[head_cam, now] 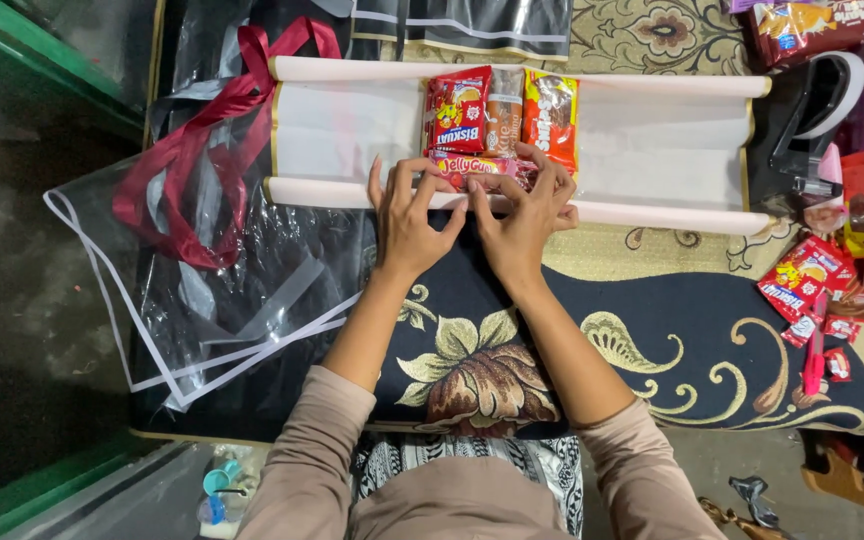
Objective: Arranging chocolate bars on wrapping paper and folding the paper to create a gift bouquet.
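A pale pink sheet of wrapping paper (652,140), curled at both long edges, lies across a dark floral carpet (652,320). On its middle sit a red snack packet (457,108), a brown packet (504,108) and a red-orange packet (550,115), side by side. Below them lies a small pink candy packet (474,166). My left hand (407,215) and my right hand (522,215) meet at the paper's near curled edge, fingertips pinching at the candy packet. What exactly the fingertips pinch is too small to tell.
Clear plastic film (242,290) with a dark red ribbon (187,150) lies at the left. A black tape dispenser (817,110) and several snack packets and boxes (802,280) are at the right. A green ledge (42,50) runs along the left.
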